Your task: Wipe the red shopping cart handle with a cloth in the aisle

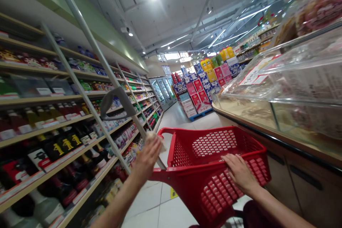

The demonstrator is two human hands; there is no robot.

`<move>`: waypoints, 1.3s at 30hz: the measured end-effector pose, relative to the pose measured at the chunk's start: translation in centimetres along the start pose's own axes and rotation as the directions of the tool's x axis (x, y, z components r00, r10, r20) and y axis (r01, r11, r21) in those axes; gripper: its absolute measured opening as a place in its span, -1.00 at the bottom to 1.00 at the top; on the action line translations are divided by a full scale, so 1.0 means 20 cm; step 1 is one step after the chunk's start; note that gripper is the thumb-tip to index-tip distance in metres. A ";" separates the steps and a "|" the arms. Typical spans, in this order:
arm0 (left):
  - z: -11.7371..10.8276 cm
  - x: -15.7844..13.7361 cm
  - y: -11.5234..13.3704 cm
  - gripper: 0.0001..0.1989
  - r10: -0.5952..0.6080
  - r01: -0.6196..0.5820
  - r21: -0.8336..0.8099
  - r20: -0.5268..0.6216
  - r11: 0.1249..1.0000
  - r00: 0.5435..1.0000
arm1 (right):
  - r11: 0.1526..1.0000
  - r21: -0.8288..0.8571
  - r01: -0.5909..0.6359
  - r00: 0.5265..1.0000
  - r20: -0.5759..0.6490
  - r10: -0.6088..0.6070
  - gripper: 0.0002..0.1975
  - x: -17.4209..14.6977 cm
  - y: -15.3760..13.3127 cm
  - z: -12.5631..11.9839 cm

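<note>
A red plastic shopping cart point(184, 181) with honeycomb holes in its walls stands in front of me. My right hand point(237, 171) rests over its near rim, fingers hooked across the edge. To the left, my left hand point(148, 156) presses a crumpled white cloth point(155, 138) against a slanting metal pole point(137, 124); its fingers are bent round the cloth and blurred. The pole runs down to the cart's left corner. Higher on the pole sits a grey plastic handle point(114, 104), which neither hand touches. Little shows inside the basket.
Shelves of bottles and packets point(72, 142) line the left side. On the right runs a counter with clear plastic covers point(294, 89). Stacked drink cartons point(197, 94) stand on a blue pallet ahead, with glass-door coolers point(162, 91) beyond along a tiled aisle.
</note>
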State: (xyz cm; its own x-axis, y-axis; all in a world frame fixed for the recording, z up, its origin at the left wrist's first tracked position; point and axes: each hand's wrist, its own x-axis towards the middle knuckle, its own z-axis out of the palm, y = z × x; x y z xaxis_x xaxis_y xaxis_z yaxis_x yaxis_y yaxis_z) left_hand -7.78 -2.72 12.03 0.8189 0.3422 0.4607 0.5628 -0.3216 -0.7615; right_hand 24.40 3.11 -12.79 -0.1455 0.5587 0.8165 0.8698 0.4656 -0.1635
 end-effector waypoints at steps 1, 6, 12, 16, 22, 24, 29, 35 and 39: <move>0.04 -0.07 0.06 -0.55 0.091 -0.089 -0.040 0.065 0.995 0.994 | 1.000 0.005 0.012 1.000 0.003 -0.012 -0.54 0.00 0.00 0.00; 0.08 -0.09 -0.01 -0.56 0.049 -0.047 -0.033 0.053 0.998 0.997 | 0.995 0.099 -0.017 0.999 0.035 0.013 -0.58 0.05 -0.03 -0.04; 0.16 -0.03 0.02 -0.51 -0.130 0.131 -0.001 0.111 0.991 0.985 | 0.971 0.218 -0.094 0.994 0.083 0.078 -0.66 0.10 -0.07 -0.08; 0.28 -0.19 0.28 -0.47 -0.013 0.018 -0.027 0.184 0.999 0.983 | 0.964 0.255 -0.076 0.995 0.076 0.058 -0.63 0.10 -0.08 -0.09; 0.08 0.01 -0.04 -0.44 -0.197 0.199 0.042 -0.043 0.979 0.979 | 0.968 0.235 -0.084 0.996 0.056 0.072 -0.66 0.09 -0.08 -0.12; 0.07 0.04 -0.06 -0.45 -0.272 0.280 0.062 -0.113 0.958 0.956 | 0.971 0.226 -0.082 0.996 0.051 0.072 -0.67 0.09 -0.07 -0.12; 0.17 -0.07 0.17 -0.49 0.062 -0.059 -0.046 0.081 0.997 0.995 | 0.965 0.251 -0.075 0.997 0.054 0.063 -0.65 0.08 -0.06 -0.12; 0.07 0.06 -0.04 -0.52 -0.200 0.206 0.130 -0.060 0.970 0.978 | 0.958 0.273 -0.083 0.996 0.043 0.073 -0.67 0.08 -0.06 -0.12; 0.09 0.00 0.07 -0.51 -0.057 0.058 0.098 -0.005 0.994 0.998 | 0.954 0.288 -0.086 0.996 0.050 0.075 -0.67 0.08 -0.07 -0.13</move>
State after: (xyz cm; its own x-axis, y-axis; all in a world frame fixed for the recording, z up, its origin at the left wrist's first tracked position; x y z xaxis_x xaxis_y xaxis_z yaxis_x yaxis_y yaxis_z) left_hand -7.22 -1.51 10.07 0.7859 0.3555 0.5059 0.5952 -0.2134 -0.7747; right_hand 24.22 1.57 -9.76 -0.1035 0.6258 0.7731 0.7060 0.5937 -0.3861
